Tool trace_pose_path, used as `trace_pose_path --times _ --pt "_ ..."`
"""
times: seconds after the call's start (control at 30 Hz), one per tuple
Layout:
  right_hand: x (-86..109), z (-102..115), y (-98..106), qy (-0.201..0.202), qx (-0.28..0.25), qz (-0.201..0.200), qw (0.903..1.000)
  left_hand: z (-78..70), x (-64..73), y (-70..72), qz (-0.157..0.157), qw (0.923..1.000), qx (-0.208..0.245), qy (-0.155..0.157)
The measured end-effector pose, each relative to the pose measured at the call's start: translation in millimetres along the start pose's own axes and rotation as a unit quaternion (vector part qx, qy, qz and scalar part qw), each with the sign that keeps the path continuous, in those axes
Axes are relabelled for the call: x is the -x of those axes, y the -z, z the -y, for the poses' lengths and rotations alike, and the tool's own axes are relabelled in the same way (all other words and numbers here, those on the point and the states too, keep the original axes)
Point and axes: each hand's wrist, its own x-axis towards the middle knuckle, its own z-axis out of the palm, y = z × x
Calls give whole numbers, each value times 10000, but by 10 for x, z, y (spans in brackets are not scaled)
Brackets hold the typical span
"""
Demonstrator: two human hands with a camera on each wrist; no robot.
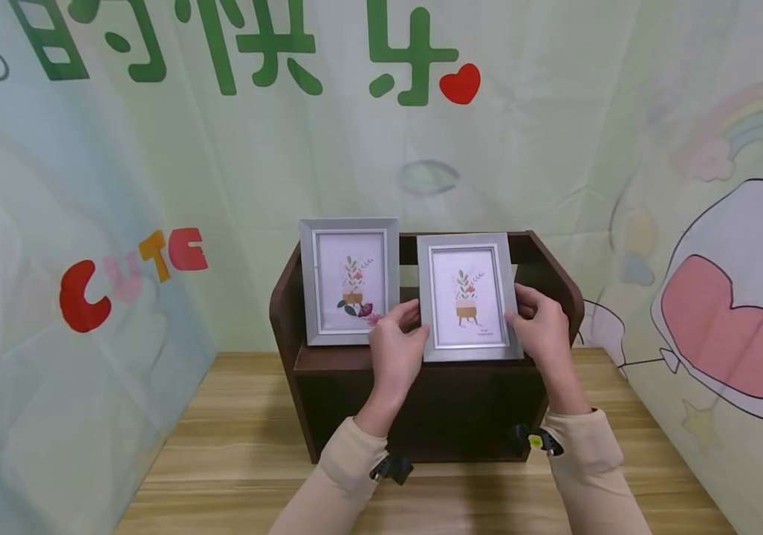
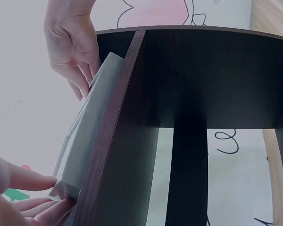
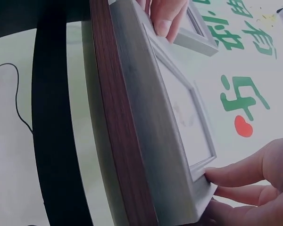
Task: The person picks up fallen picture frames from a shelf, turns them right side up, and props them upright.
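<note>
The left picture frame [image 1: 339,267] stands on the rack shelf [image 1: 330,360], apparently propped to face outward. The left hand [image 1: 397,348] pinches the right picture frame [image 1: 468,293] at the shelf's front; the right hand [image 1: 543,327] pinches its right edge, probably balancing it.

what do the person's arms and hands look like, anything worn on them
The left hand and right hand are gloveless. Both sleeves are long, plain beige, with wide cuffs. Small black devices show at the wrists, the right one with a yellow-green patch.
</note>
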Motion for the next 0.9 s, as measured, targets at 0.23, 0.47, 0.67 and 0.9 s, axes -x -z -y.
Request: trace_pose_path --times 0.23,0.47,0.67,0.9 --pt "3 0 -28 -4 -226 -292 9993 8 -16 -35 -129 9982 -144 -576" --pt "-9 -34 -64 257 -275 -568 9977 6 -49 -56 -220 9963 -147 -822" --pt "13 3 -53 398 -125 -736 9964 -20 -66 -55 -216 9954 -211 -905" --pt "36 29 -32 578 27 -956 9937 -45 -76 -38 -139 9954 -226 -925"
